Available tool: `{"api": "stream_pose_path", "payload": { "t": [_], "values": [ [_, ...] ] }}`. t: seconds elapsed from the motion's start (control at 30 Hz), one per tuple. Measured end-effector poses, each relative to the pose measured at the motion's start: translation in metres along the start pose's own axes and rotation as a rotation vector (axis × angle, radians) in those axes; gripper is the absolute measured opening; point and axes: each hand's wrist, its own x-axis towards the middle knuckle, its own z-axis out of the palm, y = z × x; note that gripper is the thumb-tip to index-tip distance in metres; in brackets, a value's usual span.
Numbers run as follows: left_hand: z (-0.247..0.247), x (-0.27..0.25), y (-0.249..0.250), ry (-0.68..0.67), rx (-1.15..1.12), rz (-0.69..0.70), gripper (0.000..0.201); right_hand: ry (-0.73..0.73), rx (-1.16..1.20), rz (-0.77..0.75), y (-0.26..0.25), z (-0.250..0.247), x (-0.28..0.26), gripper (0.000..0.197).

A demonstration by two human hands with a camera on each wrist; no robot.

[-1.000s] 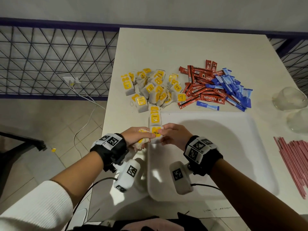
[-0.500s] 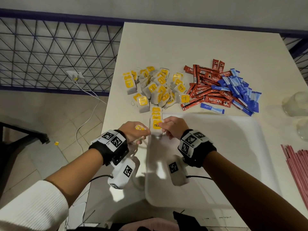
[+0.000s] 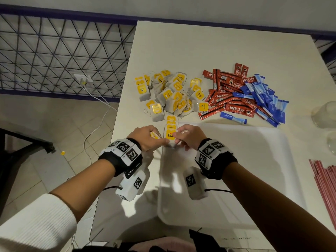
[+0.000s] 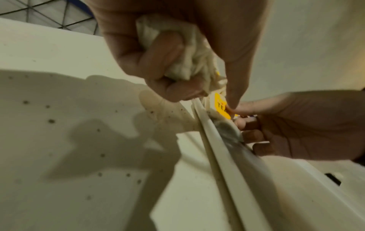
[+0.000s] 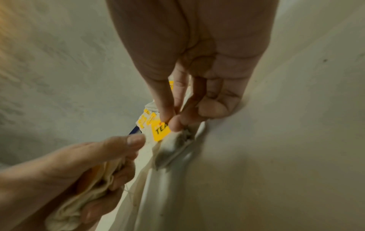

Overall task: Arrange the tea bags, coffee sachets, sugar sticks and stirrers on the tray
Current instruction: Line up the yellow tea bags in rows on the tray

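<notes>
A white tray (image 3: 236,160) lies on the table in front of me. At its far left corner sits a short row of yellow-tagged tea bags (image 3: 171,122). My right hand (image 3: 177,139) pinches the nearest tea bag by its "TEA" tag (image 5: 160,129) at the tray's rim. My left hand (image 3: 160,140) grips a bunch of tea bags (image 4: 189,62) in its palm, index finger stretched to the same tag (image 4: 222,107). Beyond the tray lie a tea bag pile (image 3: 172,93), red coffee sachets (image 3: 231,95) and blue sugar sticks (image 3: 265,99). Pink stirrers (image 3: 325,180) lie at the right.
Two clear glasses (image 3: 325,113) stand at the table's right edge, beyond the stirrers. The table's left edge (image 3: 116,139) runs just left of my left hand, with tiled floor and a white cable (image 3: 94,135) below. A wire fence stands at the back left.
Both hands have moved a little away from me along the tray's left rim, bringing the pinched tea bag up against the row. The piles have not moved.
</notes>
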Motion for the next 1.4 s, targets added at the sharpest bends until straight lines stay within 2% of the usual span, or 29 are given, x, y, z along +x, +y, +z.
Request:
{"api": "stream_pose_path", "payload": {
  "t": [0.1, 0.13, 0.33, 0.5, 0.63, 0.7, 0.8, 0.87, 1.13, 1.2, 1.3, 1.4],
  "values": [
    [-0.001, -0.001, -0.005, 0.031, -0.077, 0.089, 0.02, -0.019, 0.031, -0.022, 0.002, -0.001, -0.001, 0.006],
    [-0.001, -0.001, -0.006, 0.024, -0.083, 0.109, 0.017, -0.026, 0.043, -0.023, 0.002, -0.002, -0.002, 0.009],
    [0.003, -0.003, -0.005, 0.009, -0.121, 0.125, 0.006, -0.066, 0.054, -0.019, 0.003, -0.005, -0.009, 0.016],
    [-0.001, -0.007, -0.008, -0.008, -0.132, 0.148, 0.013, -0.113, 0.061, -0.058, 0.007, -0.007, -0.018, 0.016],
    [-0.007, -0.015, -0.009, -0.017, -0.183, 0.273, 0.031, -0.133, 0.001, -0.091, 0.01, -0.007, -0.023, 0.015],
    [-0.005, -0.018, -0.006, -0.069, -0.197, 0.297, 0.029, -0.144, -0.007, -0.103, 0.011, -0.008, -0.024, 0.014],
    [0.001, -0.019, -0.001, -0.128, -0.299, 0.192, 0.012, -0.145, 0.012, -0.102, 0.012, -0.008, -0.024, 0.012],
    [0.006, -0.018, -0.002, -0.152, -0.306, 0.124, 0.012, -0.121, 0.031, -0.084, 0.012, -0.007, -0.023, 0.01],
    [0.011, -0.018, -0.004, -0.198, -0.37, 0.087, 0.007, -0.043, -0.008, -0.042, 0.008, -0.002, -0.011, 0.01],
    [0.009, -0.018, -0.007, -0.216, -0.39, 0.08, 0.014, -0.019, -0.011, -0.03, 0.008, 0.0, -0.007, 0.008],
    [0.006, -0.017, -0.01, -0.204, -0.427, 0.06, 0.023, 0.03, -0.005, -0.006, 0.007, 0.001, -0.001, 0.019],
    [0.004, -0.018, -0.008, -0.196, -0.448, 0.041, 0.016, 0.064, -0.008, -0.018, 0.006, 0.001, 0.002, 0.016]
  ]
}}
